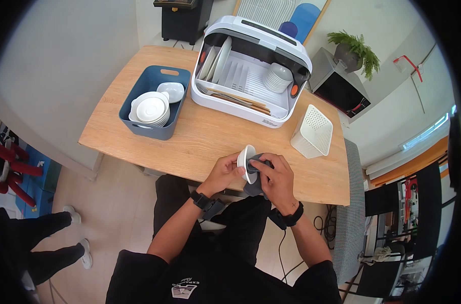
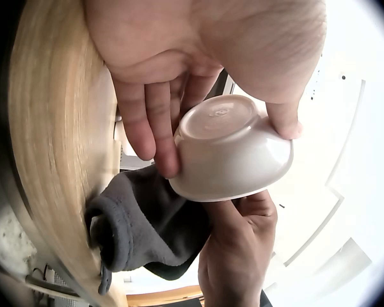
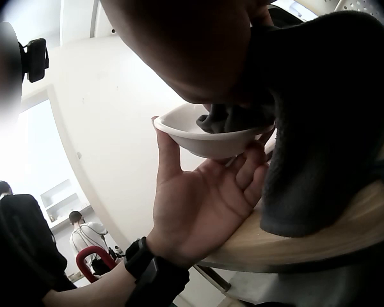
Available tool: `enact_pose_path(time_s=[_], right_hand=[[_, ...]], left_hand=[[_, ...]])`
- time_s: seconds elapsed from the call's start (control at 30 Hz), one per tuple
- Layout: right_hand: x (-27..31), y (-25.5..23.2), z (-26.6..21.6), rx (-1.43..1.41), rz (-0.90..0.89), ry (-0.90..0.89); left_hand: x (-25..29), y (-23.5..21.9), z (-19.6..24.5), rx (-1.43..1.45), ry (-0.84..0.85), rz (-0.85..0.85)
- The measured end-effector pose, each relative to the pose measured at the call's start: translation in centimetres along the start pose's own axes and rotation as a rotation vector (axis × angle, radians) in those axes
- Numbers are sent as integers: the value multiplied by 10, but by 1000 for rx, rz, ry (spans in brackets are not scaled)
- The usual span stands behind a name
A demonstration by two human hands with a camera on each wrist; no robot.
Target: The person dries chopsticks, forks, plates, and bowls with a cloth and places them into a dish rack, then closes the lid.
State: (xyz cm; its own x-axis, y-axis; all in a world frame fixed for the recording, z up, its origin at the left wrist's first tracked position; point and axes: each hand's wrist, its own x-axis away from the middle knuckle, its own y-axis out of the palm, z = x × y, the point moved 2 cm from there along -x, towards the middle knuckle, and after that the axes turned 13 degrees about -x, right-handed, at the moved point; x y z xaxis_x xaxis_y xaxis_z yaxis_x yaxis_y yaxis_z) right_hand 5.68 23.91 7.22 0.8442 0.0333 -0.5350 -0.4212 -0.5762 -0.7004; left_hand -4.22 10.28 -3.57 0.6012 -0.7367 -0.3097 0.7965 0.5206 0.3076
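Observation:
A small white bowl (image 1: 244, 164) is tilted on its side over the table's front edge. My left hand (image 1: 224, 175) grips it by the rim and outside, thumb on one side and fingers on the other, as the left wrist view shows on the bowl (image 2: 237, 160). My right hand (image 1: 278, 182) holds a dark grey cloth (image 1: 253, 188) and presses part of it into the bowl. In the right wrist view the cloth (image 3: 307, 128) hangs down beside the bowl (image 3: 211, 144); the right fingertips are mostly hidden there.
A blue bin (image 1: 154, 133) with stacked white dishes stands at the left of the wooden table (image 1: 190, 152). Behind is a white dish rack (image 1: 230, 106) with plates, bowls and cutlery. A white perforated basket (image 1: 311, 134) stands at the right. Another person's legs (image 1: 53, 223) show at the left.

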Motion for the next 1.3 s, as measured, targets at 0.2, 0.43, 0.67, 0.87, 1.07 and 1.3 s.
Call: enact_pose_path(time_s=[0.2, 0.43, 0.67, 0.87, 1.07, 1.3], right_hand=[[3, -4, 8, -291, -73, 166], [2, -11, 5, -454, 50, 241], [0, -14, 1, -28, -23, 7], [5, -10, -2, -319, -90, 173], [3, -12, 6, -513, 61, 276], [10, -14, 9, -152, -27, 63]], left_hand=[[-2, 1, -1, -21, 15, 31], [-4, 10, 6, -50, 39, 32], [0, 3, 6, -23, 20, 62], [0, 4, 11, -70, 35, 78], [0, 6, 9, -113, 23, 27], [-1, 2, 6, -100, 70, 107]])
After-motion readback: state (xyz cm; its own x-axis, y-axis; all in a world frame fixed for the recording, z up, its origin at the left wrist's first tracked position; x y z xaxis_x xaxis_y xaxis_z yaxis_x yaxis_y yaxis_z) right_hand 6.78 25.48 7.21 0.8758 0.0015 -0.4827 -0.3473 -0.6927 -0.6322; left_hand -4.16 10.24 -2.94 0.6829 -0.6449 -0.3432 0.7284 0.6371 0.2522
